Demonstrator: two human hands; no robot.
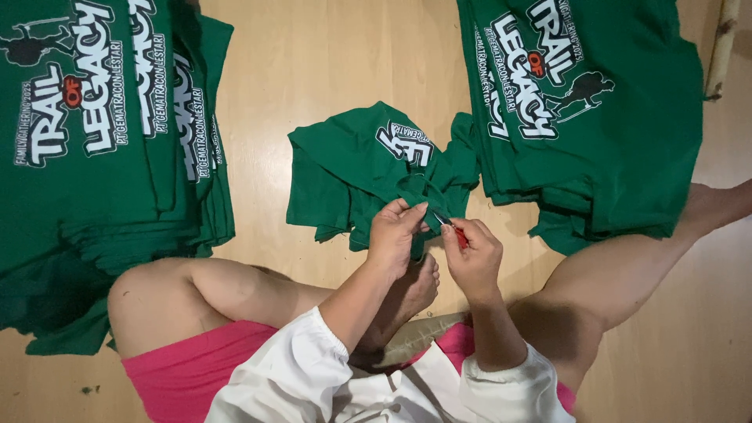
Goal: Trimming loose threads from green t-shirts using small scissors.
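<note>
My left hand [397,235] pinches the green T-shirt [368,168] | my right hand [472,258] grips red-handled snips [454,231] beside it

I'm in a white top with gathered long sleeves [301,368], bright pink shorts [184,372], legs and feet bare.

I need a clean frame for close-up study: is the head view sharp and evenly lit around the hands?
Head view: soft, even light, no glare; the left hand, right hand and small red-handled tool look slightly soft; the green shirt is fairly crisp; faint shadows on the wooden floor; the left shirt stack darkens at the frame edge.
</note>
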